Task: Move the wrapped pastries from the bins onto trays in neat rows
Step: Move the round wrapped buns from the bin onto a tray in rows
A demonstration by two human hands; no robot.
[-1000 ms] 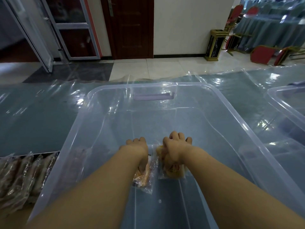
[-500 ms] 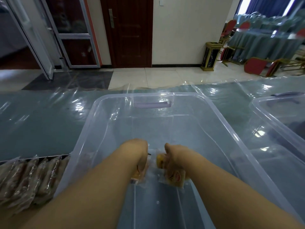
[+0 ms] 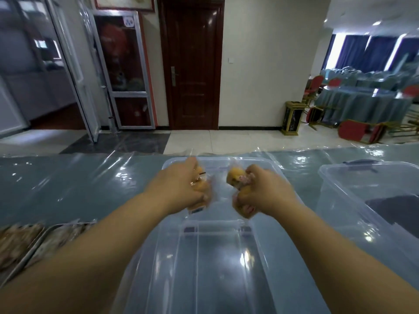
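Note:
A clear plastic bin stands right in front of me, with nothing visible on its floor. My left hand grips a wrapped pastry in clear film, held up above the bin. My right hand grips another wrapped yellow pastry, also lifted over the bin. The two hands are side by side, a small gap between them. At the lower left, metal trays hold rows of wrapped pastries, blurred.
A second clear bin stands at the right on the blue table, which is covered with clear plastic sheet. Beyond the table are a tiled floor, a dark door, and red chairs at the far right.
Both hands have risen out of the bin, each carrying a wrapped pastry. The view has tilted upward, showing more of the room.

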